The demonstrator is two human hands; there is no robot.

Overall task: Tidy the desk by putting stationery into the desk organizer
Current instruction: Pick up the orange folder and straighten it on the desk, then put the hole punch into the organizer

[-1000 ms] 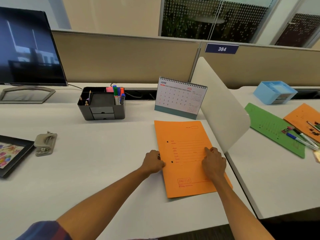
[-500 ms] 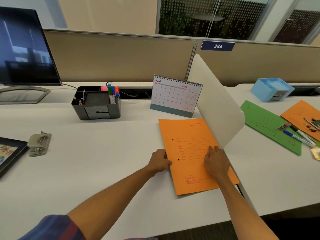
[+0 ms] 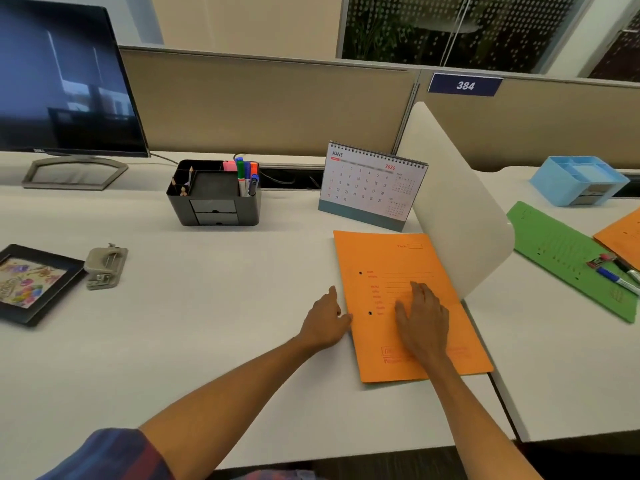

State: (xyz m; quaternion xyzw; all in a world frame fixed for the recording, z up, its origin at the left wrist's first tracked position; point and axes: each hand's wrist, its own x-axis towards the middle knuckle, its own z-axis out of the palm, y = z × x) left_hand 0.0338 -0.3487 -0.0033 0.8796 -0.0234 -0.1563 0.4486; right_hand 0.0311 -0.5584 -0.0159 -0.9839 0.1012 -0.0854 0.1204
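A dark grey desk organizer (image 3: 213, 202) stands at the back of the white desk, with markers (image 3: 246, 178) upright in its right slot and pencils in its left. An orange file folder (image 3: 388, 265) lies flat at the desk's right side. My right hand (image 3: 423, 318) rests palm down on the folder, fingers spread. My left hand (image 3: 325, 320) touches the folder's left edge with its fingertips, holding nothing. A grey hole punch (image 3: 105, 266) sits on the desk at the left.
A monitor (image 3: 62, 81) stands back left, a framed picture (image 3: 29, 284) lies at the left edge, and a desk calendar (image 3: 372, 185) stands behind the folder. A white divider (image 3: 460, 209) separates the neighbouring desk, which holds a green folder (image 3: 561, 251), pens (image 3: 616, 277) and a blue organizer (image 3: 576, 180).
My right hand has slid a little toward the folder's middle and flattened. My left hand has opened up beside the folder's edge. The camera has turned slightly left.
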